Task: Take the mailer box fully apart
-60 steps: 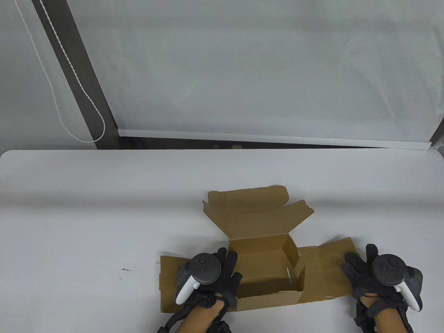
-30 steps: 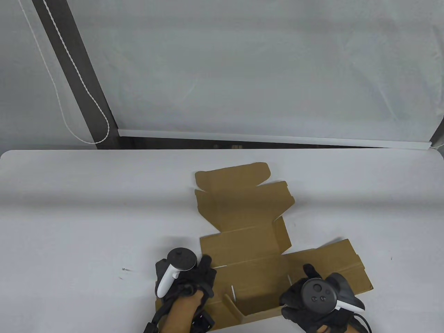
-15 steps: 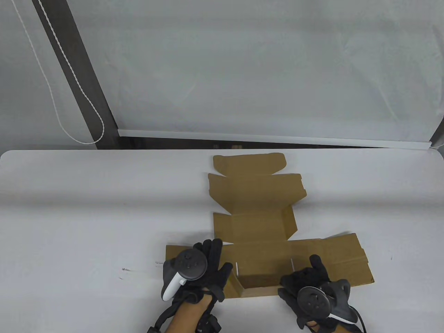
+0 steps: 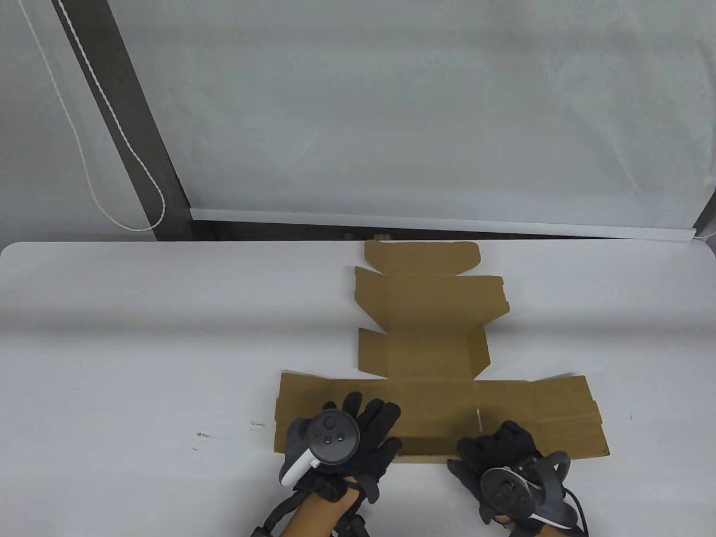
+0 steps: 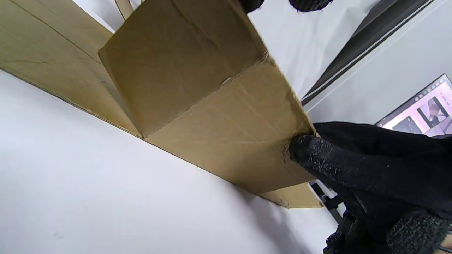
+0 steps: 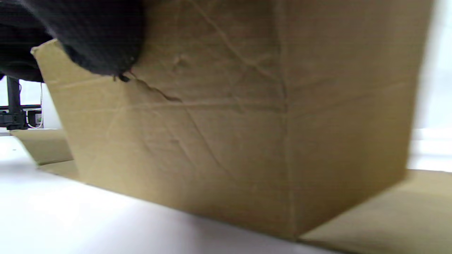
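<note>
The brown cardboard mailer box [image 4: 430, 347] lies almost fully unfolded on the white table [image 4: 140, 335], with its lid and tuck flap stretched toward the far edge and its side panels spread left and right. Only the near front flap still stands up. My left hand [image 4: 369, 430] grips the left part of that flap; in the left wrist view the thumb [image 5: 310, 151] presses the flap's edge on the cardboard [image 5: 197, 88]. My right hand [image 4: 498, 442] curls over the flap's right part; in the right wrist view a finger [image 6: 99, 46] sits on the raised panel [image 6: 247, 123].
A white blind with a bottom rail [image 4: 442, 224] hangs behind the table, with a pull cord [image 4: 112, 140] at the far left. Small dark marks [image 4: 201, 436] sit on the table left of the box. A laptop screen [image 5: 423, 113] shows in the left wrist view.
The box has gone from a standing open tray to a nearly flat sheet and slid away from me. Lid and side walls dropped flat. Both hands moved to the near front flap.
</note>
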`<state>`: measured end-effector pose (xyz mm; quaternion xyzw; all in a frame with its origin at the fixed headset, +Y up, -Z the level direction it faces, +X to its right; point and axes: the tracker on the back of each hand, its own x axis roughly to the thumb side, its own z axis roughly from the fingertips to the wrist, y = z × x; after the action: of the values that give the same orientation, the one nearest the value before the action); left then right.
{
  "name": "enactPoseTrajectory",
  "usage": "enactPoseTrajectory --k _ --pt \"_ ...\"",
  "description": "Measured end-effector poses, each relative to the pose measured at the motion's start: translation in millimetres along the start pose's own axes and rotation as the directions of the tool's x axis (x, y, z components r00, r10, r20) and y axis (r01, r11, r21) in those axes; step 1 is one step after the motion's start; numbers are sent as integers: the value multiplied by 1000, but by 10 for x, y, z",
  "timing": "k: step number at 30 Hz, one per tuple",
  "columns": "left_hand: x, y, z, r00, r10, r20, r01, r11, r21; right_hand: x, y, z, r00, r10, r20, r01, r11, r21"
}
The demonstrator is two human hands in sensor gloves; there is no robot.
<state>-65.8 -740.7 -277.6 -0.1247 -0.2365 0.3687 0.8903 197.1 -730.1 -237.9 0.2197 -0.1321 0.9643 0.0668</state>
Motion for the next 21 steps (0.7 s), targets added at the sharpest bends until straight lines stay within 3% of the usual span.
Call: enactPoseTrajectory --k 4,8,11,12,13,15,18,21 --pt "-58 -31 -21 999 14 -35 -16 997 -72 6 4 -6 1000 -16 -2 16 999 45" --pt "-175 -138 -42 987 34 -156 -71 969 -238 -43 31 -49 990 -134 -46 141 952 271" --pt "-209 -185 -55 979 47 -199 -101 958 -269 -57 188 -4 977 -211 -44 196 789 583" --pt "-243 -249 -54 971 21 -237 -100 940 -326 -86 317 24 971 -224 -80 216 693 687" --pt "-236 -232 -50 968 22 -249 -108 935 -338 -108 360 27 918 -359 -170 359 565 743" --pt "-228 -231 -55 970 18 -242 -95 946 -310 -185 387 43 868 -436 -238 475 589 654" --pt "-245 -213 -25 970 44 -240 -117 947 -299 -334 349 16 850 -469 -240 504 589 632" --pt "-278 -195 8 967 81 -240 -151 945 -291 -484 241 28 869 -447 -210 486 699 525"
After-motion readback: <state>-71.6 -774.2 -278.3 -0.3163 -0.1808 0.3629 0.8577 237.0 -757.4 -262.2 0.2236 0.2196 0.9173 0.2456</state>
